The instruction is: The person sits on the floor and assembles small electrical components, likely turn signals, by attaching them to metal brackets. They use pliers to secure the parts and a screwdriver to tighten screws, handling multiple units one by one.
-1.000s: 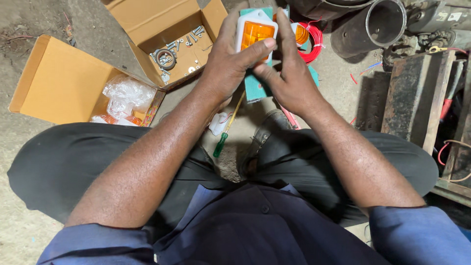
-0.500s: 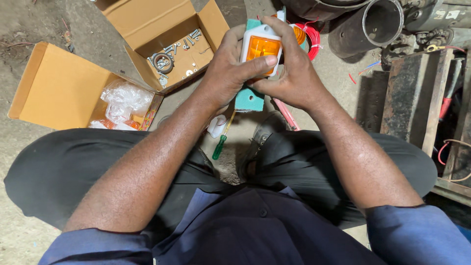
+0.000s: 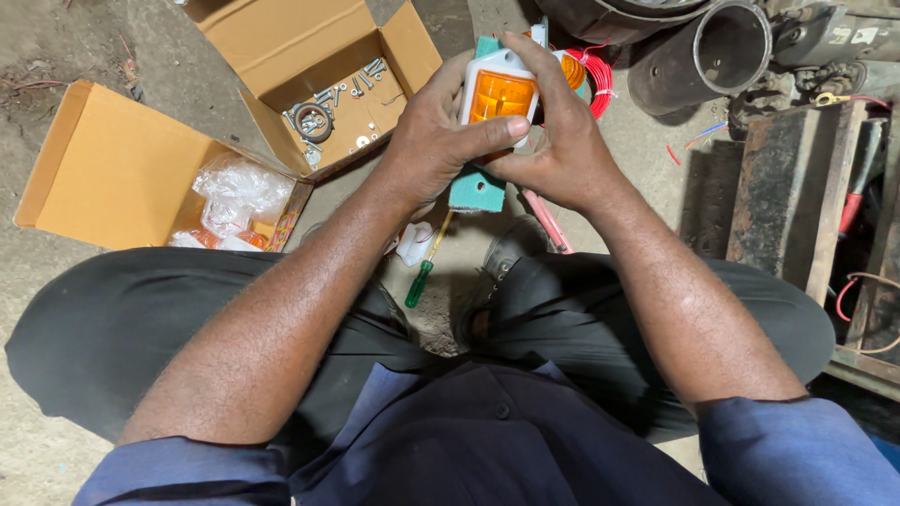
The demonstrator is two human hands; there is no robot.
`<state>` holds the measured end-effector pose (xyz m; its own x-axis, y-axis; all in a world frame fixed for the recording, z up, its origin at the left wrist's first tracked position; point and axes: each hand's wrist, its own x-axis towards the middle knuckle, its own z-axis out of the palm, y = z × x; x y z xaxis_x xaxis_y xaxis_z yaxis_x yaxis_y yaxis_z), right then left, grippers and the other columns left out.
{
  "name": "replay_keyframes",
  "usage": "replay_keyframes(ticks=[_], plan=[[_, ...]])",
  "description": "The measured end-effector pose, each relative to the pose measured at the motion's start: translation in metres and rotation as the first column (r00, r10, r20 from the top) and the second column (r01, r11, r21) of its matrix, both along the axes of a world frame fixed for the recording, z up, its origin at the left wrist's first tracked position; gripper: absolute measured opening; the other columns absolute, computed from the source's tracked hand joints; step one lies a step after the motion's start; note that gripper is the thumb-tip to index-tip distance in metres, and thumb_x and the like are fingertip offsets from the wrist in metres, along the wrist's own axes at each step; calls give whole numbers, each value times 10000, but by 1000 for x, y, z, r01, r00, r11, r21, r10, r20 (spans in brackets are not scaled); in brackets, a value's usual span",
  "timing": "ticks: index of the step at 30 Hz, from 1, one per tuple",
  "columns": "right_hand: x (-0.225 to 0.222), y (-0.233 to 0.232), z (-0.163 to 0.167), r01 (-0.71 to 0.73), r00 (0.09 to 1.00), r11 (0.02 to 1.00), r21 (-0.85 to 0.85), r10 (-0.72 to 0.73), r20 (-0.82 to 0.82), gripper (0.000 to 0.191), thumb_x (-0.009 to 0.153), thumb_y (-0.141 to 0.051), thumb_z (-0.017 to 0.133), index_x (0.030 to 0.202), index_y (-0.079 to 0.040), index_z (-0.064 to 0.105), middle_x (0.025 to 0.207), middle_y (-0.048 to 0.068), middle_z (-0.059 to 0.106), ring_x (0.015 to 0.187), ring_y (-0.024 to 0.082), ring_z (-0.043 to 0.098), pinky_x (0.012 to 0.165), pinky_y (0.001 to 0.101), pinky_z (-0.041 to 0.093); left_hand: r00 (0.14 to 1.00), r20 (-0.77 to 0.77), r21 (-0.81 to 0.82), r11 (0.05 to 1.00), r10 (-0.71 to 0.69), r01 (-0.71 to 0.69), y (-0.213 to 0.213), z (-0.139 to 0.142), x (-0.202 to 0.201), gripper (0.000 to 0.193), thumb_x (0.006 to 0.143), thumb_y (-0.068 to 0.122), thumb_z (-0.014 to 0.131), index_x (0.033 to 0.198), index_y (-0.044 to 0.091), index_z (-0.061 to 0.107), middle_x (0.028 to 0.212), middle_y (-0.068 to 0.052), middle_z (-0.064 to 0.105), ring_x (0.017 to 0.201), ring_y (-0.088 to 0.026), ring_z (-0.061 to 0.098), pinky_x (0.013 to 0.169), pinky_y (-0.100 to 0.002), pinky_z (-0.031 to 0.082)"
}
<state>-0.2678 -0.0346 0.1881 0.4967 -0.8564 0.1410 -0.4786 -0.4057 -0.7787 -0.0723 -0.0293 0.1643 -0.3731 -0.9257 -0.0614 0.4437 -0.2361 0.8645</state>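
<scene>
Amber lens in a white housing: a small lamp unit point(image 3: 500, 92), held up in front of the person, above the floor between the knees. Left hand point(image 3: 439, 141) wraps the unit's left side, thumb laid across the lower edge of the lens. Right hand point(image 3: 562, 150) closes on the right side, fingers point(image 3: 536, 58) curled over the top. Both hands shut firmly on the lamp; neither holds a tool.

A teal foam piece point(image 3: 476, 190) shows just under the hands; whether it is touching the lamp cannot be told.

On the floor below: a green-handled screwdriver point(image 3: 424, 272), lying loose and apart from both hands. An open cardboard box point(image 3: 319, 84) to the left holds loose screws and a ring-shaped part. A second open box point(image 3: 141, 178) nearer the left knee holds crumpled clear plastic wrap point(image 3: 239, 192) with orange pieces beneath. A red wire coil point(image 3: 600, 70) sits behind the right hand.

Judgement: the lamp is out of its packing and the lens sits on the housing, apparently being pressed or checked by hand. Screws lie in the box and the screwdriver is down, so fastening looks not yet done.
</scene>
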Motion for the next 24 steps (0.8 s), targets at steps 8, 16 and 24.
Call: replay_keyframes(ticks=[8,16,24], plan=[[1,-2,0,-29,999,1000,-6,29,-15,986,799,-72,845,1606,-105,279,1588,157,485,1469,305,553,1249,420,463,999,45,-17,1000,22,-21,3,3,3,859,884,212,861,1566,28,373,1420,-127,613,1323,-203,627,1145,-365,539],[4,0,-3,17,999,998,-63,-19,-37,1008,798,-124,884,1611,-93,289,1551,182,489,1440,326,559,1216,426,471,999,18,-14,1000,26,-26,1,6,6,817,861,160,870,1528,5,425,1373,-129,649,1285,-194,643,1132,-360,530],[5,1,-3,50,997,995,-83,-55,-56,998,783,-175,912,1573,-92,307,1488,181,534,1346,337,626,1132,429,525,999,-36,46,999,8,-6,2,5,6,775,867,161,863,1506,-1,455,1359,-124,653,1269,-181,639,1116,-350,525]])
